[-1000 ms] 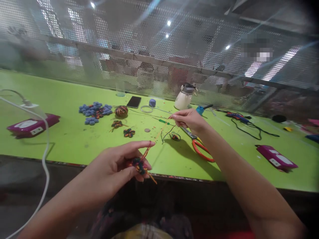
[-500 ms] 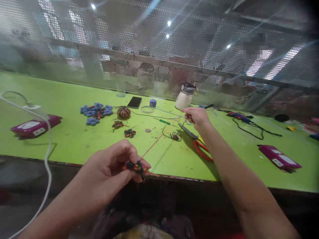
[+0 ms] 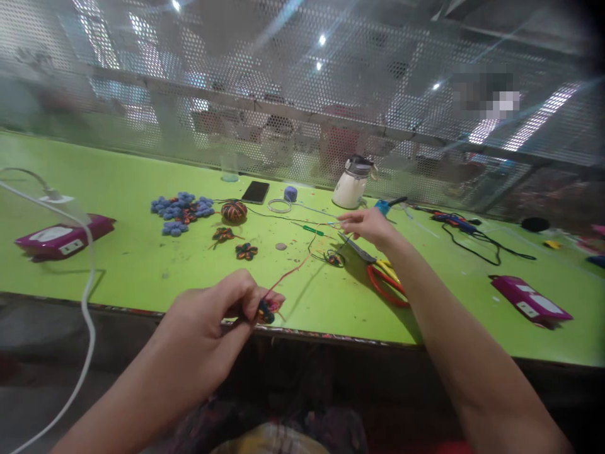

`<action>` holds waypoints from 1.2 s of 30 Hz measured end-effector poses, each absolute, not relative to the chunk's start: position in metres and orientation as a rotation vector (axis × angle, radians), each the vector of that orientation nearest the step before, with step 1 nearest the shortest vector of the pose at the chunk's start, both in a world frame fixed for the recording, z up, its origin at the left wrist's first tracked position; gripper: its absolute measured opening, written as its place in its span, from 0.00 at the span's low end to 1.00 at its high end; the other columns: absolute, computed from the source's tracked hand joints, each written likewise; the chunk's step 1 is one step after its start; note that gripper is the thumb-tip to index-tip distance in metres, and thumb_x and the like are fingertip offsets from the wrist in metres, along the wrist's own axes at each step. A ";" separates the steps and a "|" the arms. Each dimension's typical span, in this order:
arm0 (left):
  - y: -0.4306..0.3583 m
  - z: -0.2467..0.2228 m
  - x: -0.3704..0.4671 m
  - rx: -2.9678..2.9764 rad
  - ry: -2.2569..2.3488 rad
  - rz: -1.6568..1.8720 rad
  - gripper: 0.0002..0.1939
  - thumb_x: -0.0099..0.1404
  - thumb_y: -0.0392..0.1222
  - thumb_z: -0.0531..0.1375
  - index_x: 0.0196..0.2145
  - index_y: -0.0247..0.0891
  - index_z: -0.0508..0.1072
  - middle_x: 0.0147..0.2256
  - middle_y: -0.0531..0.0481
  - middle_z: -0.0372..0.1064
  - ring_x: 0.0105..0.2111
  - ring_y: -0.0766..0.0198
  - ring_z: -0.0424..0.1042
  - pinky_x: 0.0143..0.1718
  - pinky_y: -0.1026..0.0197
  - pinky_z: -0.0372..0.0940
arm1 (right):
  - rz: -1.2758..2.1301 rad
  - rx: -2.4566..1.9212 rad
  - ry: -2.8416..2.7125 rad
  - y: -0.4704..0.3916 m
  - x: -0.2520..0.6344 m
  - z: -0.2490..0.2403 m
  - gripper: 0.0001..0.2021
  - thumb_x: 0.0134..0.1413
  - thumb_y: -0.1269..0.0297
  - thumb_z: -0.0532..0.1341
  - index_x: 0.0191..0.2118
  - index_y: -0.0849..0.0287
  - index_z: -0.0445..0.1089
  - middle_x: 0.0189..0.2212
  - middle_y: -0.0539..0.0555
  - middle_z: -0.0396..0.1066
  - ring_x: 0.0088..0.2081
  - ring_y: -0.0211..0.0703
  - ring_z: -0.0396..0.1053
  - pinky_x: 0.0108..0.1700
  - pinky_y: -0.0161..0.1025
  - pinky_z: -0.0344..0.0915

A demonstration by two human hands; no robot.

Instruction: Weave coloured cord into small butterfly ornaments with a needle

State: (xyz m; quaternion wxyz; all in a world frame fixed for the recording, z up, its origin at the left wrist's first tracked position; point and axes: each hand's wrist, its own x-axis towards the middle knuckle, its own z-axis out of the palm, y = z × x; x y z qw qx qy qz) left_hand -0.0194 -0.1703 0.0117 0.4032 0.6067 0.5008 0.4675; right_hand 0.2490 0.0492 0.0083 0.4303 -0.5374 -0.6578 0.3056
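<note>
My left hand (image 3: 212,331) is closed in a pinch on a small multicoloured crochet flower (image 3: 267,311) above the table's front edge. From the flower a reddish yarn strand (image 3: 295,268) runs slackly toward the middle of the table. My right hand (image 3: 371,226) hovers with fingers apart over the table, and I see nothing gripped in it. Below it lie scissors (image 3: 358,248) with red and yellow handles, partly behind my forearm, and a small tangle of dark yarn (image 3: 335,259). A green-handled crochet hook (image 3: 313,231) rests left of my right fingertips.
Two finished-looking flowers (image 3: 246,251) and a variegated yarn ball (image 3: 234,212) lie left of centre, beside blue crochet flowers (image 3: 176,207). Farther back are a phone (image 3: 256,192) and a bottle (image 3: 352,183). Purple tissue packs (image 3: 532,301) flank both sides; a white cable (image 3: 89,302) hangs left.
The yarn, taut between my hands before, now sags. My right hand has loosened its pinch and spread its fingers. My left fingers have shifted on the flower, leaving more of its right side exposed.
</note>
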 end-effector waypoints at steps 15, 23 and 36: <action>-0.161 0.006 -0.009 1.859 1.191 1.216 0.09 0.57 0.29 0.56 0.27 0.42 0.63 0.32 0.51 0.68 0.35 0.61 0.69 0.36 0.61 0.63 | 0.420 -0.534 -2.140 -0.129 0.167 0.012 0.04 0.55 0.71 0.63 0.37 0.58 0.71 0.34 0.56 0.70 0.38 0.44 0.68 0.43 0.46 0.67; -0.153 0.007 -0.011 1.212 0.963 1.102 0.05 0.59 0.42 0.61 0.30 0.38 0.74 0.31 0.50 0.70 0.33 0.61 0.70 0.34 0.63 0.67 | 0.496 -0.538 -1.999 -0.127 0.169 0.001 0.06 0.54 0.74 0.63 0.36 0.56 0.73 0.30 0.54 0.71 0.33 0.43 0.68 0.35 0.42 0.67; -0.139 -0.003 -0.001 1.017 0.900 1.017 0.07 0.57 0.41 0.65 0.25 0.36 0.73 0.24 0.53 0.68 0.26 0.67 0.64 0.30 0.66 0.60 | 0.327 -0.497 -2.006 -0.131 0.176 -0.013 0.11 0.53 0.78 0.60 0.38 0.55 0.73 0.31 0.55 0.71 0.32 0.42 0.66 0.34 0.43 0.66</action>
